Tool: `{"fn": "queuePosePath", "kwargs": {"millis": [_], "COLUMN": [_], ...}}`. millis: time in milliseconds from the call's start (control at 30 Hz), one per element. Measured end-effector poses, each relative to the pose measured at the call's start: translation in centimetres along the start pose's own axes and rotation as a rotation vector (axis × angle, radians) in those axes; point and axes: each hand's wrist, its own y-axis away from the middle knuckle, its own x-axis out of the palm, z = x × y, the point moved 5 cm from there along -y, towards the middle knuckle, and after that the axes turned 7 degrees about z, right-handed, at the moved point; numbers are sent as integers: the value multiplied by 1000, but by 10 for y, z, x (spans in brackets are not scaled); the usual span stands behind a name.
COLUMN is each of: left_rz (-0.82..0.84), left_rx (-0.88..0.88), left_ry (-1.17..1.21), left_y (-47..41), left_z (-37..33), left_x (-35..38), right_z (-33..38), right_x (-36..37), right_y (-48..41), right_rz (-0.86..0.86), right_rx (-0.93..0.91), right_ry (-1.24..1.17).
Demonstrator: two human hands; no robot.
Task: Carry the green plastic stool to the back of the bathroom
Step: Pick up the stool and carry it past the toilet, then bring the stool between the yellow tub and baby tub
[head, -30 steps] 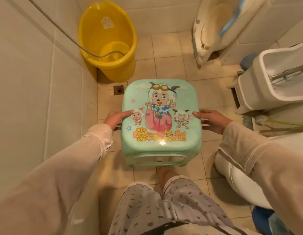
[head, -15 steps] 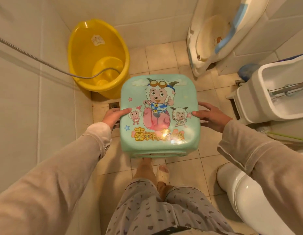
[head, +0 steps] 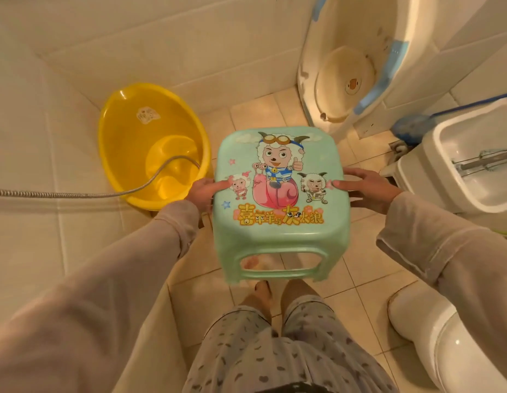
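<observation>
Gripping green stool [head: 279, 199], both hands' [head: 202, 191] [head: 366, 188] fingers underneath hidden.

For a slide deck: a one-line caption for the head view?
Both hands, left and right, carry the green stool toward the yellow tub.

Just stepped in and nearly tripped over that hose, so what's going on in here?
A person is carrying a green plastic stool through the bathroom, gripping it on either side with the left hand and the right hand. It is held level, cartoon seat facing up, above the tiled floor. Ahead on the left a yellow tub stands in the corner with a metal shower hose running into it. A white baby bath leans against the back wall on the right.
</observation>
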Motion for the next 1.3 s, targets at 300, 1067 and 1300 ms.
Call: {"fn": "queuePosePath", "kwargs": {"millis": [300,1067,1300], "left_rz": [16,-196,-165], "left_rx": [97,83,10], "left_ry": [-70,144,131], "left_y": [-52,-203,-250], "left_z": [-89,-247,-264], "left_x": [-7,8,-1], "right_z": [71,269,278], "right_x": [-26,-124,-130], "right_y": [-41,-212,-253], "right_rz": [-46,31,3], "right_rx": [-80,-19,47], "right_ry": [-38,44,67]}}
